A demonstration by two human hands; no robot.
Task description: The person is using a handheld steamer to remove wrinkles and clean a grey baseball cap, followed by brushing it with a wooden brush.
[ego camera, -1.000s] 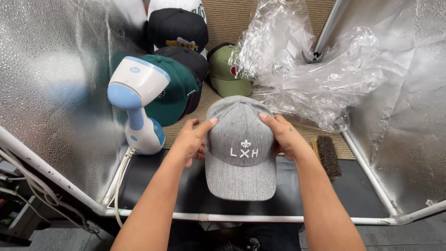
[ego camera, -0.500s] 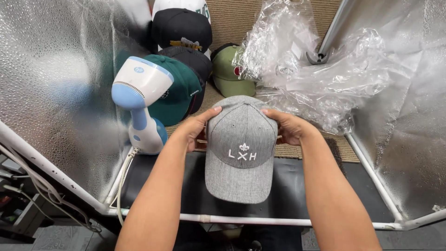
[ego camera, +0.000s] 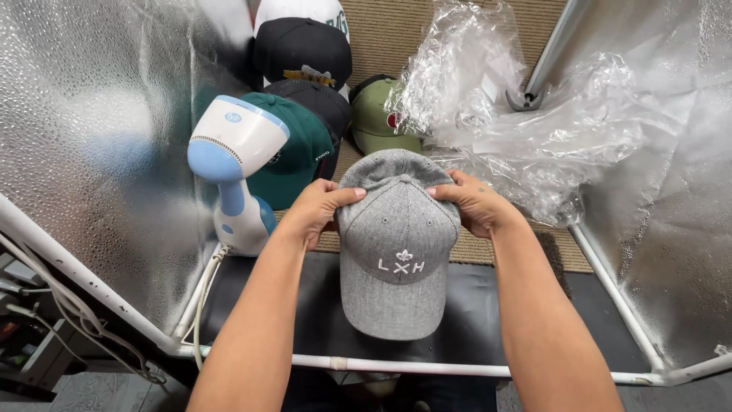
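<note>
A grey baseball cap point(ego camera: 396, 252) with a small white emblem on its front sits brim toward me over a black surface point(ego camera: 305, 320). My left hand point(ego camera: 316, 210) grips the crown's left side, thumb on top. On the opposite side, my right hand point(ego camera: 473, 202) holds the crown the same way. Both forearms reach in from the bottom edge.
A white and blue handheld steamer point(ego camera: 232, 172) stands left of the cap, its cord trailing down. Behind lie a dark green cap point(ego camera: 301, 152), black caps point(ego camera: 301, 46) and an olive cap point(ego camera: 381, 114). Crumpled clear plastic point(ego camera: 518, 122) lies at right. Silver reflective walls and white frame tubes point(ego camera: 457, 370) surround the space.
Both hands and the grey cap have shifted slightly away from me; the grip on the crown's sides is unchanged.
</note>
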